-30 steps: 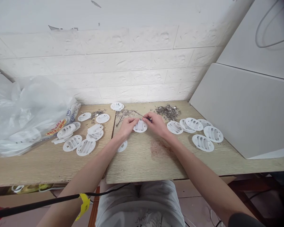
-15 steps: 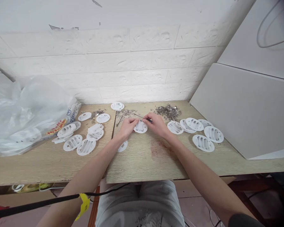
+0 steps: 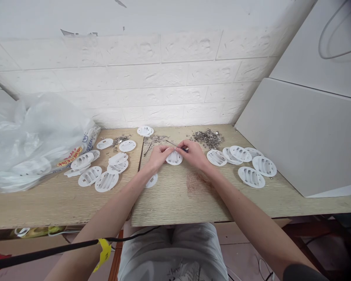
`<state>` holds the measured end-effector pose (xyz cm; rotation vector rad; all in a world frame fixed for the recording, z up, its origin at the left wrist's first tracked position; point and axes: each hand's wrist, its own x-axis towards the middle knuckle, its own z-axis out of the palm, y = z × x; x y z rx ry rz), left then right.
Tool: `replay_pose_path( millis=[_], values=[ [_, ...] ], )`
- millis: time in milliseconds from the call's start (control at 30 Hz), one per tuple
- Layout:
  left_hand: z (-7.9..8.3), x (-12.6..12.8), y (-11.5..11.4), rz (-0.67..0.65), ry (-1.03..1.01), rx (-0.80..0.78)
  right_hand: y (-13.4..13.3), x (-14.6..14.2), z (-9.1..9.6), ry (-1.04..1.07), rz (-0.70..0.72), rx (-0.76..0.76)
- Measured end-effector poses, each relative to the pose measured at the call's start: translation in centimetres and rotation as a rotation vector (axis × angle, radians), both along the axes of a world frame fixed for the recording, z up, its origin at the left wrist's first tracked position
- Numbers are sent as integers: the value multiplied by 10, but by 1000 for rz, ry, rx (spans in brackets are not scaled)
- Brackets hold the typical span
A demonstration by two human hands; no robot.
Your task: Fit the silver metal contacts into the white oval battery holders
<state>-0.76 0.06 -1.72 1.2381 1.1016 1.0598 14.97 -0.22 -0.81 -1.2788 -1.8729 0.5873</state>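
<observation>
My left hand (image 3: 160, 158) is closed, thumb and fingers pinching the upper left rim of a white round plastic battery cover (image 3: 174, 158) with ribbed slots. My right hand (image 3: 192, 153) is closed around a thin metal tool with a dark handle (image 3: 185, 150). The tool's slim shaft (image 3: 171, 143) points up and left past the cover. The right fingertips also press at the cover's top edge, close to the left thumb. Any small part between the fingertips is hidden. Another white cover (image 3: 152, 181) lies partly behind my left forearm.
Small metal pieces form a pile (image 3: 208, 138) at the back right, with a looser scatter (image 3: 156, 139) and tweezers (image 3: 148, 148) at the back left. Several white covers (image 3: 253, 176) lie on the right, others (image 3: 106, 181) on the left. A plastic bag (image 3: 41, 132) stands far left.
The left thumb has slid slightly right along the cover's top edge, nearer the right fingertips. The cover and tool have hardly moved.
</observation>
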Motion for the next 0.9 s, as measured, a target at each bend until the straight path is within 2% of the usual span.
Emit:
replay_pose_path(
  millis=[167, 267, 567, 900],
  values=[
    [4, 1, -2, -13, -14, 26, 3, -1, -5, 292, 35, -161],
    [4, 0, -2, -13, -26, 20, 5, -3, -8, 381, 63, -228],
    [-3, -2, 2, -66, 10, 49, 5, -3, -10, 409, 67, -264],
    [1, 0, -2, 1, 65, 50, 3, -6, -7, 420, 108, -250]
  ],
)
